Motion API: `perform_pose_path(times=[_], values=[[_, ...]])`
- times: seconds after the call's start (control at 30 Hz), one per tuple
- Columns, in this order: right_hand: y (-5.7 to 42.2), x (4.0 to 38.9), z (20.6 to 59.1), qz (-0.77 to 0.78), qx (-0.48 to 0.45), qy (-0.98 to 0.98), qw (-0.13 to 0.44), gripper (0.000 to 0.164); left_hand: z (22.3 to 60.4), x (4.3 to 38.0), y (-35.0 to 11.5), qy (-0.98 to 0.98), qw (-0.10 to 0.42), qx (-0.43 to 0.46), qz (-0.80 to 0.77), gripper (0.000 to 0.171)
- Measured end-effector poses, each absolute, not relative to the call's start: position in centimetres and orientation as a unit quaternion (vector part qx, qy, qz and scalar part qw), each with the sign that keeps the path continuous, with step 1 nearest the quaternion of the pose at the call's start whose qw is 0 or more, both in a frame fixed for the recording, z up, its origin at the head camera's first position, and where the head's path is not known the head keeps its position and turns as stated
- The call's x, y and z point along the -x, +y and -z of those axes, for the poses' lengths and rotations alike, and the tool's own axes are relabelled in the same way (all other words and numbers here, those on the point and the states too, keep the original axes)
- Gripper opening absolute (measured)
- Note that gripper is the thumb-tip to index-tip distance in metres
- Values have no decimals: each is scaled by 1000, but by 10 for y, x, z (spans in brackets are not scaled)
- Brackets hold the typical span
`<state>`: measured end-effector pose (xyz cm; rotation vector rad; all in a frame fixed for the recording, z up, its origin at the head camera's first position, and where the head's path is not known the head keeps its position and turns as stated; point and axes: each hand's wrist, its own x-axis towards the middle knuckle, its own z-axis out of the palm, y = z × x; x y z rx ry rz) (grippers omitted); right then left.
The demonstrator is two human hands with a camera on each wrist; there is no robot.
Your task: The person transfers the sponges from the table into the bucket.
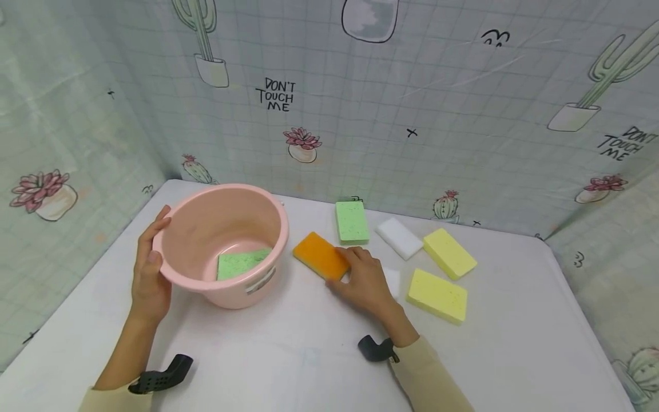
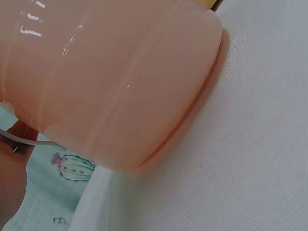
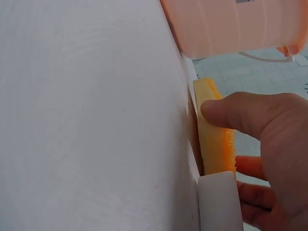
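A pink plastic basin (image 1: 280, 229) stands on the left part of the table, and a green sponge (image 1: 241, 263) lies inside it. My left hand (image 1: 149, 280) grips the basin's left rim; the left wrist view shows mostly the basin's outer wall (image 2: 125, 82). Between the basin and the other sponges is an orange sponge (image 1: 320, 254) with a pale yellow side. My right hand (image 1: 365, 283) pinches this sponge near its right end, the thumb (image 3: 216, 113) on its near side and the fingers behind. A white sponge (image 3: 220, 202) is right beside it, partly hidden under the right hand in the head view.
At the back lies a green sponge (image 1: 352, 223), with a second white sponge (image 1: 399, 238) to its right. Two yellow sponges (image 1: 449, 254) lie farther right. Printed cloth (image 1: 329, 171) hangs behind the white table (image 1: 288, 360) and along its sides.
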<state>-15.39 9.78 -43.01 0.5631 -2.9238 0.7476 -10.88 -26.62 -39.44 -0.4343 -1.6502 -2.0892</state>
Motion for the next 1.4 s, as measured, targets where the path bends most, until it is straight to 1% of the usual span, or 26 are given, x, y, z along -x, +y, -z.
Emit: perform_pose_path(times=[0.27,0.4,0.53,0.77,0.87,1.0,1.17,1.27,1.4], values=[[107,157,419,-307,-196,-927,87,62,395,108,-267,-601,218,153,753,54],[110,157,408,-356,-206,-907,90,64,395,108,-267,-602,219,155,752,55],[113,154,390,-384,-228,-889,99,63,394,108,-266,-608,218,156,747,54],[115,158,353,-408,-274,-859,147,61,393,106,-267,-606,219,153,749,53],[115,160,336,-415,-291,-848,157,60,392,107,-267,-606,218,155,749,54],[107,161,317,-420,-315,-838,147,60,392,107,-267,-608,222,155,747,55],[85,163,296,-411,-348,-835,107,59,392,107,-268,-609,221,154,746,55],[70,165,288,-406,-366,-833,80,58,392,107,-268,-609,221,152,746,55],[53,168,283,-398,-387,-830,58,57,393,106,-268,-619,220,142,741,55]])
